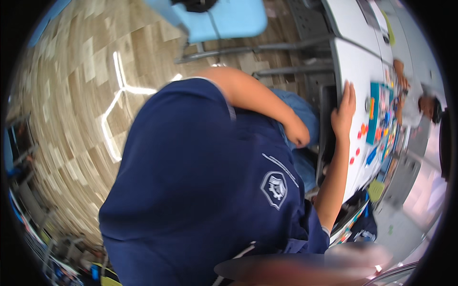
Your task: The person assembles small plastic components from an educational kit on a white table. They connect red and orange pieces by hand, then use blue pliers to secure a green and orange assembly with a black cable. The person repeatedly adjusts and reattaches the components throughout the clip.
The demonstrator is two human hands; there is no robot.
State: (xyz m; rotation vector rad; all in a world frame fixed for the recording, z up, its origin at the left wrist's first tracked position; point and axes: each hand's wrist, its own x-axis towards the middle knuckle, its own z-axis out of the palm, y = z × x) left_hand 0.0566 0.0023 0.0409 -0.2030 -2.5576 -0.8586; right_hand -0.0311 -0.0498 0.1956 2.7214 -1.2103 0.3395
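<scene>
My right hand [345, 110] lies along the near edge of the white table [359, 71], fingers stretched out, nothing in them. Several small red pieces [358, 151] lie on the tabletop beside it. Past them is a teal tray [374, 102] holding many small coloured parts. My left hand [297, 135] is low by my jeans [300, 106], below the table. It looks curled, but its fingers are hidden and blurred, so any content does not show. A blue piece [371, 156] lies on the table near the tray.
A light blue chair [238, 21] with a dark item on it stands at the top. Across the table, another person's arm [400, 71] reaches toward the coloured parts. A dark open shelf [327, 124] runs under the tabletop. Wood-patterned floor [71, 119] spreads out on the left.
</scene>
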